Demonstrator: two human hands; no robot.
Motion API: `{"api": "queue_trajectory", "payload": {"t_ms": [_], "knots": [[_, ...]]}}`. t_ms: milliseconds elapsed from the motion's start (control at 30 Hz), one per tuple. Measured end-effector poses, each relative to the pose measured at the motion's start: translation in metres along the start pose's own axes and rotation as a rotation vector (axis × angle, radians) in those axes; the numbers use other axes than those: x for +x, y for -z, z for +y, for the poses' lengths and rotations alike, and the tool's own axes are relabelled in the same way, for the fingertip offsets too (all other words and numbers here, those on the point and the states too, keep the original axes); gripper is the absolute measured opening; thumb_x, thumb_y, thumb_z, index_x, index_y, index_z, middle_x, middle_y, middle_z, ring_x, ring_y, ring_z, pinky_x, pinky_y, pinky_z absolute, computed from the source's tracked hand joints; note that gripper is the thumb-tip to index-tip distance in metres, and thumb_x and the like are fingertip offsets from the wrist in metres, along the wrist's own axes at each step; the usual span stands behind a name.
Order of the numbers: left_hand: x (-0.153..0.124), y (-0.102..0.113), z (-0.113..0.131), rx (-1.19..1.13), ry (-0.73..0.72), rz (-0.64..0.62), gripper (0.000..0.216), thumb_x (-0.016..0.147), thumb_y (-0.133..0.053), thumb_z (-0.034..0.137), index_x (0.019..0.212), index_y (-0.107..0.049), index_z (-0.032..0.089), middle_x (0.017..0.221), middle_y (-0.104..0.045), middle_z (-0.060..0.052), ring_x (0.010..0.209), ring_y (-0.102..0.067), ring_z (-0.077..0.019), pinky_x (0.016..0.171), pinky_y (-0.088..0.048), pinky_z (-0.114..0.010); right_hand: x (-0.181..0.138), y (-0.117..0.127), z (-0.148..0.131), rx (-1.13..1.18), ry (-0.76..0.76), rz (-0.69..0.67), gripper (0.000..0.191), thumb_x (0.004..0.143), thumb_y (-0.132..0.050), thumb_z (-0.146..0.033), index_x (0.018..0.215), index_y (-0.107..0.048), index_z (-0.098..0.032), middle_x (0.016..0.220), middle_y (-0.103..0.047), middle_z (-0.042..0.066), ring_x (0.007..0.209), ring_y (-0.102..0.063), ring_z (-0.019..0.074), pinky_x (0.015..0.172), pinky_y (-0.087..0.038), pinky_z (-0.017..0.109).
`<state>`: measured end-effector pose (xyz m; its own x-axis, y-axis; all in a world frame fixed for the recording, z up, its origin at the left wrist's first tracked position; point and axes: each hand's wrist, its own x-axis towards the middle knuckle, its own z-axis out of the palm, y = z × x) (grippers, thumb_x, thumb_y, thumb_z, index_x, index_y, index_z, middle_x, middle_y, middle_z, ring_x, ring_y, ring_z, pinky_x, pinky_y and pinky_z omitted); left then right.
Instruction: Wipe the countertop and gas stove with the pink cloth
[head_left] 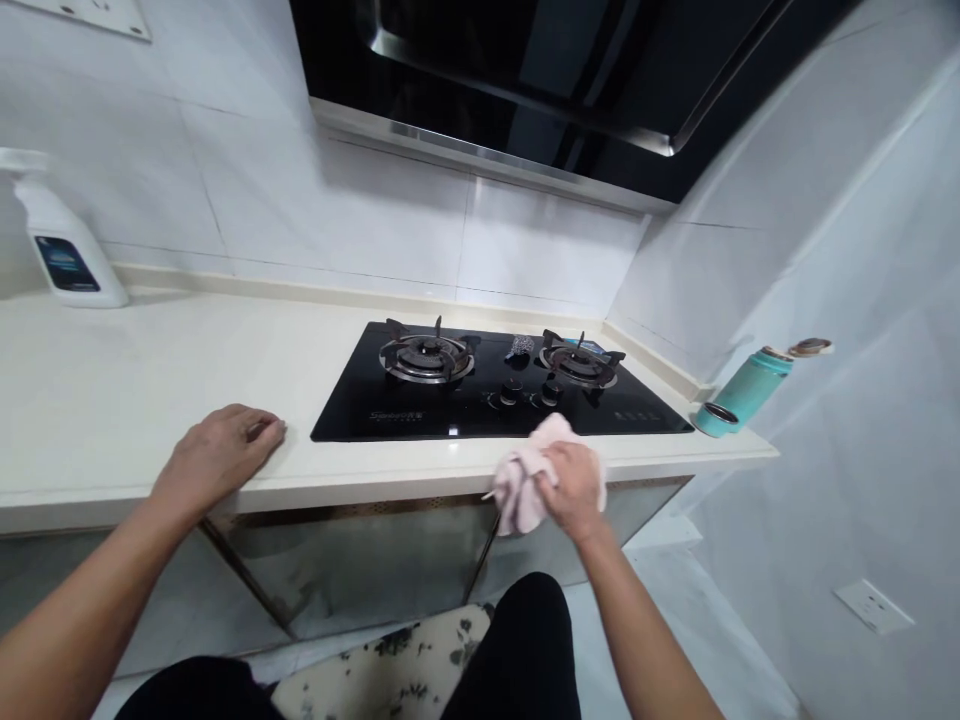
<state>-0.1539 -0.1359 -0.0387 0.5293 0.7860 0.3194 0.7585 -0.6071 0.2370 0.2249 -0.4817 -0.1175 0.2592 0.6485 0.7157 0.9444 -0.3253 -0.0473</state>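
My right hand [574, 490] grips a bunched pale pink cloth [521, 487] at the counter's front edge. Part of the cloth hangs over that edge, and its upper end reaches close to the front of the black gas stove [450, 425]. To the left of the stove, my left hand [225, 450] rests on the cream countertop [247, 350] with its fingers loosely curled. No object shows in it. The stove carries two burners, a left one [427, 358] and a right one [579, 364], with two knobs between them at the front.
A steel wool scrubber [520, 346] lies between the burners. Back left stands a white spray bottle [71, 250]. An open turquoise flask [754, 385] and its cup [715, 419] stand at the right end. The range hood [480, 90] hangs above; cabinet doors [360, 570] sit below.
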Motion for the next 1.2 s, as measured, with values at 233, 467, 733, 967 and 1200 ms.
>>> {"api": "queue_trajectory", "payload": {"t_ms": [233,467,733,967,1200], "knots": [[-0.004,-0.004,0.003,0.019,-0.025,0.064,0.038,0.095,-0.049,0.041,0.101,-0.079,0.017,0.116,-0.074,-0.010,0.105,-0.067,-0.0281,0.095,-0.051,-0.038,0.010,0.055,0.115,-0.170,-0.365,0.138,0.049,0.103,-0.019,-0.056,0.076,-0.048,-0.027,0.074,-0.051,0.008,0.077,-0.050,0.0268,0.072,-0.042,0.039],[-0.011,0.001,0.012,0.006,-0.023,0.070,0.038,0.096,-0.047,0.038,0.099,-0.078,0.017,0.119,-0.073,-0.011,0.105,-0.066,-0.0273,0.098,-0.050,-0.038,0.075,0.050,0.129,-0.256,-0.501,0.004,0.053,0.102,-0.028,-0.052,0.105,-0.066,-0.015,0.120,-0.060,0.025,0.119,-0.052,0.0392,0.102,-0.039,0.058],[-0.013,0.001,0.016,-0.001,-0.025,0.071,0.044,0.095,-0.042,0.042,0.102,-0.079,0.018,0.118,-0.074,-0.012,0.106,-0.067,-0.0289,0.099,-0.050,-0.038,0.066,0.021,0.073,-0.335,-0.545,-0.401,0.054,0.105,-0.039,-0.051,0.139,-0.062,-0.016,0.141,-0.060,0.022,0.130,-0.054,0.0409,0.107,-0.038,0.061],[-0.015,-0.005,0.017,-0.010,-0.079,0.130,0.045,0.095,-0.041,0.039,0.100,-0.080,0.016,0.110,-0.074,-0.014,0.109,-0.067,-0.0309,0.098,-0.049,-0.041,0.061,0.022,-0.023,-0.293,-0.277,-0.457,0.048,0.106,-0.038,-0.051,0.126,-0.063,-0.015,0.129,-0.065,0.021,0.119,-0.059,0.0366,0.101,-0.043,0.051],[-0.018,-0.009,0.015,-0.042,-0.085,0.166,0.038,0.096,-0.045,0.034,0.097,-0.079,0.017,0.107,-0.074,-0.014,0.106,-0.066,-0.0288,0.095,-0.048,-0.040,0.113,-0.022,-0.112,0.044,0.096,-0.474,0.046,0.103,-0.046,-0.050,0.132,-0.058,-0.017,0.134,-0.062,0.019,0.127,-0.054,0.0347,0.108,-0.039,0.048]]}}
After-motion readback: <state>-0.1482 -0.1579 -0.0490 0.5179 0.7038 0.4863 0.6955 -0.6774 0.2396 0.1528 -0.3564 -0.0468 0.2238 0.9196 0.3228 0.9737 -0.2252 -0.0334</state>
